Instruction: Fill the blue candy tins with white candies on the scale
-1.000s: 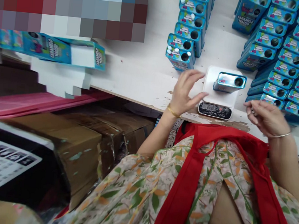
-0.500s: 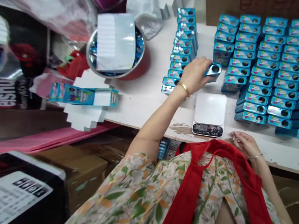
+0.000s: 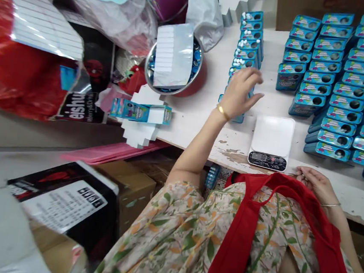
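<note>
My left hand, with a gold bracelet on the wrist, hovers over the near part of a row of blue tins. Its thumb and fingers are spread, with nothing between them. Small white pellets lie on the tops of several tins in that row; my hand covers some of the nearer tins. To the right of that hand, a white digital scale has a bare plate. My right hand rests by the table's front edge, right of the scale. Its fingertips are pinched together, and what they hold is too small to make out.
Several columns of blue tins with round holes fill the right side. At left stand a red-sided metal pot with a sheet over it and an unfolded blue carton. A cardboard box borders the back; boxes sit below.
My left hand has let go of the blue tin it held and moved left to the pellet-topped row, fingers spread. My right hand stays pinched near the edge. The view has turned left.
</note>
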### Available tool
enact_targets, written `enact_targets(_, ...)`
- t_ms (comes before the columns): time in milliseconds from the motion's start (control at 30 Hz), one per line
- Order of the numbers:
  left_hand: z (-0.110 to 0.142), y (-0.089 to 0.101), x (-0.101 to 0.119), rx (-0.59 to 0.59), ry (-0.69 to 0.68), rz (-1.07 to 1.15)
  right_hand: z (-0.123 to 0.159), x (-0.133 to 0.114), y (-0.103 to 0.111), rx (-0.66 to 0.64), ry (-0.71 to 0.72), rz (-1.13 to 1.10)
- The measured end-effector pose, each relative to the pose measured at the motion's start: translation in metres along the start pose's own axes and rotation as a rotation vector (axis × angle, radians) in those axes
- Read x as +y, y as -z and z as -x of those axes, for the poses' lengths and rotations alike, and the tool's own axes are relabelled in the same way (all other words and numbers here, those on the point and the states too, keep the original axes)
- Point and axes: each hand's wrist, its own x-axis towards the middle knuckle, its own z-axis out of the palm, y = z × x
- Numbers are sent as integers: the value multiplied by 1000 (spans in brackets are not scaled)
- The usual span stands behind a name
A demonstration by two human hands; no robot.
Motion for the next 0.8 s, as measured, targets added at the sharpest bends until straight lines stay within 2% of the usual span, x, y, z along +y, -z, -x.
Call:
enact_targets(67,44,13,-10,0,41,-26,0,-5,-3,-33,-27,-2)
enact_targets(133,79,13,-20,-5,70,-58,0,-10,-8,-68,-46,14)
enact_targets(200,101,3,-29,12,102,-67,0,-13,-15,-100,-47,46)
enact_targets(267,110,-8,-35,55,140,-51,1,-14,-20,-128,-32,82)
enact_targets(367,108,-15,-31,109,157,-3,4,-12,-23,-146,-20,129)
enact_targets(467,101,-3,-9,116,123,28,8,-9,-17,-124,-18,150)
enact_targets(600,84,9,36,-18,-3,-13,13,-4,-9,-86,20,110)
enact_targets(700,66,-4,65,-139,-111,-60,16,-2,-8,-81,47,50)
enact_targets(800,49,-32,81,-186,-136,-12,20,-1,-8,-99,32,36)
